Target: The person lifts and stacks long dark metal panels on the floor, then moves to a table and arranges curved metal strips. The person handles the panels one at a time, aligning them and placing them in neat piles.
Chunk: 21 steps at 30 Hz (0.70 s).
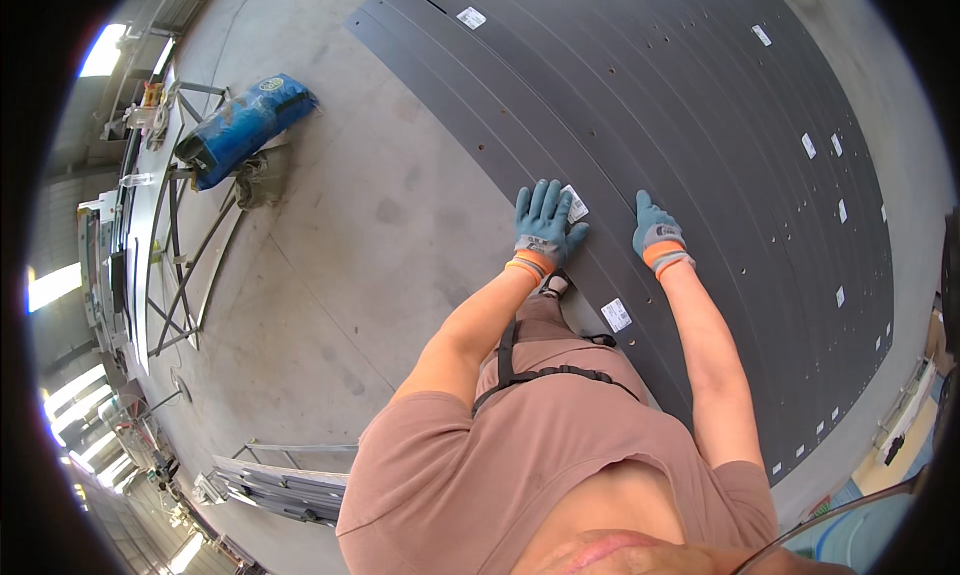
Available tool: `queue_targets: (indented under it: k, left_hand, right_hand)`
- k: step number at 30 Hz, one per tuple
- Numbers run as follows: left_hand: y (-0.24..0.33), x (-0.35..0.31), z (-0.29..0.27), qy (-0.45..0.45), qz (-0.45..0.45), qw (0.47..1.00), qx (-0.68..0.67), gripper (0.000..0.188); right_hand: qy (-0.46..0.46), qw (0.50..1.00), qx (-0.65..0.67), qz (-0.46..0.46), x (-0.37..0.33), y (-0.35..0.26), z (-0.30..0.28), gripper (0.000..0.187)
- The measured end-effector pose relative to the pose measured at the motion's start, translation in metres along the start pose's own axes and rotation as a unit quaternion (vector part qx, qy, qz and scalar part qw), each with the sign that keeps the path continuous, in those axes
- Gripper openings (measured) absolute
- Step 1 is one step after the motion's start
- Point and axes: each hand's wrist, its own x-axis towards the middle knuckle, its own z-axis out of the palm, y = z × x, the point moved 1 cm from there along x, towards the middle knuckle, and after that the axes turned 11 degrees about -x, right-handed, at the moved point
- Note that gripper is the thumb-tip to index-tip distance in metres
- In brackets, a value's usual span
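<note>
Long dark grey panels (690, 165) lie side by side in front of me, with small holes and seams between them. My left hand (545, 220), in a blue-grey glove with an orange cuff, lies on the near panel with its fingers stretched out. Beside its fingertips is a white label (575, 205). Further right, my right hand (657, 230) wears a matching glove and rests on the panels close to a seam. One of its fingers points away from me, while the others look slightly bent. Neither hand has anything in its grasp.
More white labels, such as one near my waist (616, 315), are stuck on the panels. At the left, a blue sack (245, 125) rests on a metal frame (170, 275). Stacked long pieces (285, 490) are at the lower left. Concrete floor (340, 215) surrounds the panels.
</note>
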Motion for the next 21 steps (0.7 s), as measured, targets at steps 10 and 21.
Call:
queue_targets:
  k: [10, 21]
  left_hand:
    - [0.002, -0.002, -0.002, -0.019, -0.011, 1.000, 0.014, 0.066]
    - [0.001, -0.001, -0.003, -0.030, -0.016, 0.999, 0.022, 0.067]
  right_hand:
    - [0.190, 0.976, 0.091, -0.062, -0.016, -0.026, 0.000, 0.056]
    - [0.388, 0.902, 0.155, -0.107, -0.005, -0.032, 0.048, 0.050]
